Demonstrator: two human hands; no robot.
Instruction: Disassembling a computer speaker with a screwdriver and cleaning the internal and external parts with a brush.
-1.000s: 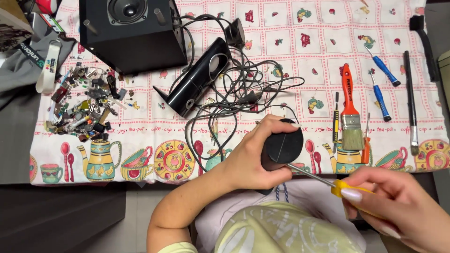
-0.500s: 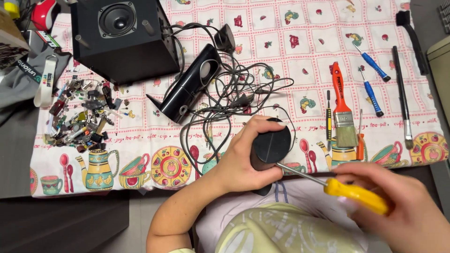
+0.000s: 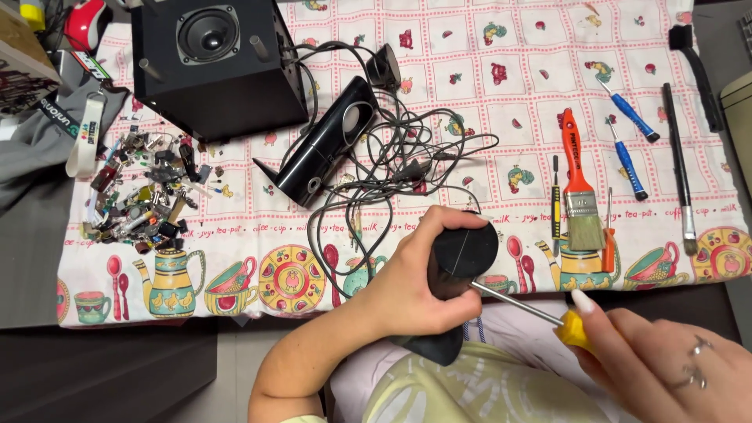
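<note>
Your left hand is wrapped around a slim black speaker, fingers curled over its upper end, holding it upright off the near edge of the worktop and above your lap. Your right hand is closed on the yellow handle of a screwdriver, low at the right; its metal shaft runs up and to the left, and the tip meets the side of the speaker just below the flat top.

On the patterned cloth that covers the worktop, a second slim black speaker lies on its side near the middle, with a tangle of black cable spread between it and the one you hold. Behind it, toward the far left corner, stands a large black speaker box with its cone facing up. Along the left edge of the cloth sits a heap of small electronic parts.

To the right lie the tools — an orange-handled paintbrush, two small blue-handled screwdrivers and a long thin black brush near the right edge. They lie well apart from both hands.
</note>
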